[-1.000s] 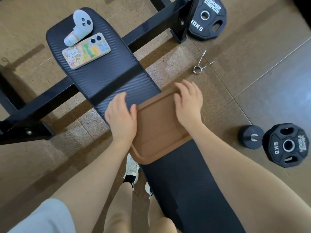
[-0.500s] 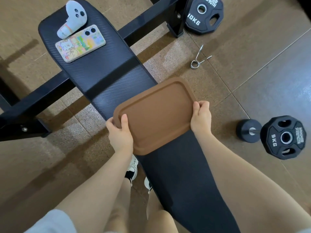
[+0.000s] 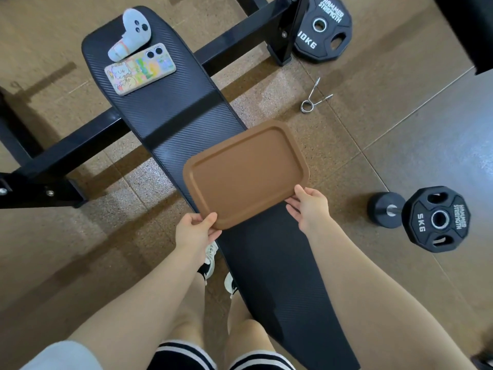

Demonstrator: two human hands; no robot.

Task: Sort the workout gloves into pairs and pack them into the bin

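Head view: I look down along both bare forearms to a black padded bench (image 3: 170,121) that runs from upper left to lower right.
Task thing: the only task item I can see is a brown lid (image 3: 245,173), a shallow rounded rectangle with a raised rim; whether a bin sits beneath it I cannot tell.
Lid place: it lies over the middle of the bench, its right edge overhanging the tiled floor (image 3: 400,124).
Left hand (image 3: 196,232): I have it at the lid's near left corner, thumb on top of the rim, fingers curled beneath, pinching the edge.
Right hand (image 3: 310,206): it sits at the near right corner, thumb laid on the rim, fingers tucked under the edge, gripping it.
Arms: both reach forward, wrists nearly straight, forearms angling inward toward the lid.
Bench far end: a white controller (image 3: 130,34) rests touching a phone (image 3: 140,68) in a colourful case.
Floor: a 10 kg plate (image 3: 322,28) lies by the frame, a spring collar (image 3: 312,98) near it, and a 5 kg plate (image 3: 436,218) on a short bar to my right.
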